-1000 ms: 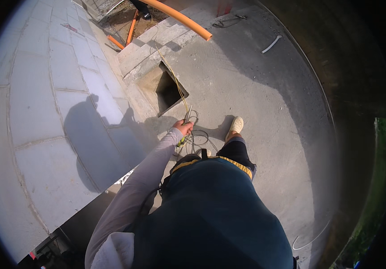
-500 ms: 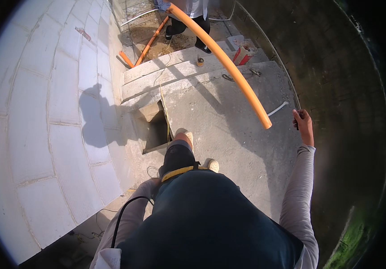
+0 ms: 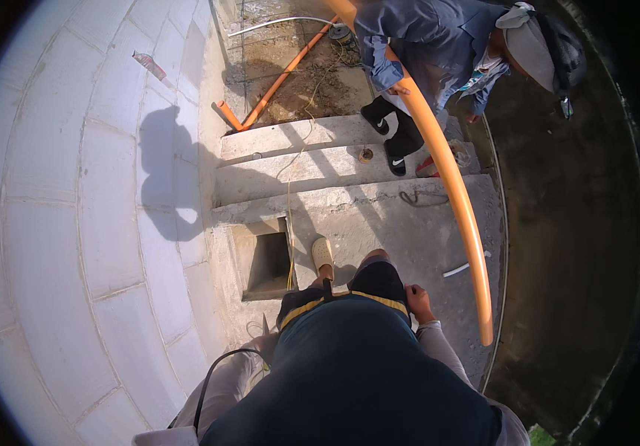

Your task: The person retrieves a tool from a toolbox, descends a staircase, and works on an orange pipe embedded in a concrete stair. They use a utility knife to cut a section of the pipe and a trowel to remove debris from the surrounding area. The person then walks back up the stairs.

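Observation:
My right hand (image 3: 419,302) hangs beside my right thigh with its fingers curled closed; what it holds, if anything, is hidden. My left hand (image 3: 265,345) is low at my left hip, mostly covered by my dark shirt, so its fingers do not show. A thin pointed piece (image 3: 265,324) sticks up beside it; I cannot tell whether the hand holds it. To the right of my right hand, apart from it, a long orange pipe (image 3: 450,175) slants down. A co-worker (image 3: 439,37) in a blue-grey jacket and cap grips its upper part.
A square opening (image 3: 269,260) in the concrete floor lies left of my feet, with a yellow cord (image 3: 289,215) along its edge. Concrete steps (image 3: 290,175) rise ahead. A pale block wall (image 3: 44,245) stands left. A short white pipe (image 3: 456,270) lies right; another orange pipe (image 3: 286,72) lies beyond the steps.
My right hand has come down from out at the right to beside my thigh. The co-worker has come closer, and the orange pipe has shifted right and nearer to me.

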The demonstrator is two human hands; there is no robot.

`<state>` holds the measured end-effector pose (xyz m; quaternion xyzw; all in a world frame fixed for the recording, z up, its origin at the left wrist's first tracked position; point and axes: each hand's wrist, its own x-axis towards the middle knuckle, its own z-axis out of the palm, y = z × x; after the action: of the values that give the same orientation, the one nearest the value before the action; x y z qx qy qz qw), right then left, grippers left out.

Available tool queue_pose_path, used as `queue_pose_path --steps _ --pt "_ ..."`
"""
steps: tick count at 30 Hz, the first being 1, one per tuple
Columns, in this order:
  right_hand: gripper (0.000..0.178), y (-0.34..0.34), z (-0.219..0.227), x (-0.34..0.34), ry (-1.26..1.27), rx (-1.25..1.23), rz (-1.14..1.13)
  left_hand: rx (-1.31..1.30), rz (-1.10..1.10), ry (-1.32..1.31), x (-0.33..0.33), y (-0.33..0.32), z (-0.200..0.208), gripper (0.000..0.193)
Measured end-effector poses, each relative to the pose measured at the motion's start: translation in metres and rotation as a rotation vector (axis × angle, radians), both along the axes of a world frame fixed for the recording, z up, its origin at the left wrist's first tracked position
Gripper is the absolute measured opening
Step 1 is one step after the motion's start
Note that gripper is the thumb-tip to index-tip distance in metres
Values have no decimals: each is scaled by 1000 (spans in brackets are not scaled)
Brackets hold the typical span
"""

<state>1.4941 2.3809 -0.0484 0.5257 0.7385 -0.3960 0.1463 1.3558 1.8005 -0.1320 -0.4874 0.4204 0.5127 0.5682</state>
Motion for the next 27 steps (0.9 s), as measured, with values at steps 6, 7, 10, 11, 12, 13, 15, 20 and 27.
queue_pose_path --steps 6,7,10,11,12,13,15,20,27 --pt "44 106 5 -190 -57 -127 415 36 -96 198 -67 23 -2 34" --pt "43 114 -5 -209 -88 -164 469 -8 -126 205 -91 34 2 34" --pt "41 148 -6 -305 -41 -188 311 -67 -169 222 -171 79 27 33" --pt "40 153 -5 -338 -73 -229 335 -82 -175 231 -195 90 33 34" --pt "39 152 1 -368 -100 -257 345 -86 -179 239 -219 97 35 34" --pt "41 164 -19 -379 -86 -272 368 -65 -201 243 -249 113 29 34" --pt "45 162 -20 -438 -64 -219 595 -83 -210 245 -297 123 34 34" --pt "60 160 7 -540 -132 -345 852 -101 -270 277 -429 141 32 34" --pt "44 137 10 -591 67 -262 766 -113 -293 176 -566 99 -56 35"
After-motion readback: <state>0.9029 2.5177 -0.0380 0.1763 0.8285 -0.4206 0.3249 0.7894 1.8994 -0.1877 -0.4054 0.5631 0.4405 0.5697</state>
